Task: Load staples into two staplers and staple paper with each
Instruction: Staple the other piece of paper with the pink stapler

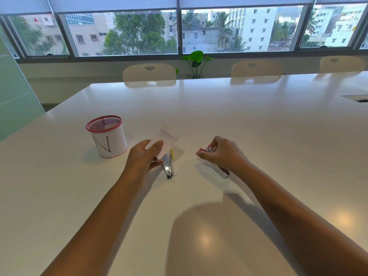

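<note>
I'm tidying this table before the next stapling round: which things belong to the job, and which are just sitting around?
In use: paper held by left hand; pink stapler gripped by right hand; yellow stapler lying on table.

Just there: mesh cup, chairs, plant.

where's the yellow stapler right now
In the head view the yellow stapler lies on the white table, just right of the left hand holding the paper.

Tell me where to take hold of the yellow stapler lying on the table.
Take the yellow stapler from above, fingers across its narrow sides near the metal end nearest you. It lies flat, pointing away, its far end under the paper that the left hand holds.
</note>
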Available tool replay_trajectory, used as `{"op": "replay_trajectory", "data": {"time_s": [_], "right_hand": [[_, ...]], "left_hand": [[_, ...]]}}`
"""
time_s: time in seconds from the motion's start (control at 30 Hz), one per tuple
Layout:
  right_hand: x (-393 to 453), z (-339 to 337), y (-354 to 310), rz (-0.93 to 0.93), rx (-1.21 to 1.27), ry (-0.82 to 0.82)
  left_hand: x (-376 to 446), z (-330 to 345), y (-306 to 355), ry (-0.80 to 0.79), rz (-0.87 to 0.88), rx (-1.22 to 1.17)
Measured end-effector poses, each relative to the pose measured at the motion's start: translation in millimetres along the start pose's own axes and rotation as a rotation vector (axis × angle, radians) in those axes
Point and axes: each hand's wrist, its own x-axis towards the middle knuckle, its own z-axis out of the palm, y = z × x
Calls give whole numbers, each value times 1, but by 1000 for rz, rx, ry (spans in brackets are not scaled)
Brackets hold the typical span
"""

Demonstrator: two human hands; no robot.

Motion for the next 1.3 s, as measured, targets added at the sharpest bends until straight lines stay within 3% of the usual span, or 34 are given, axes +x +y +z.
{"op": "replay_trajectory", "data": {"time_s": [0.57, 0.9, 1.07, 1.17, 1.3], "right_hand": [[1, -2, 4, 50, -92, -4], [2, 4, 8, 111, -100, 95], [2, -1, 7, 137, -217, 115], [4, -4, 6, 5, -122, 157], [3, -3, 0, -328, 81, 177]], "left_hand": [[-2, 5, -2, -44, 12, 83], [-2, 4, -4, -65, -4, 105], [-1, 3, -6, -76, -10, 74], [-1, 2, -7, -88, -19, 55], [-2, 3, -6, -103, -22, 4]]}}
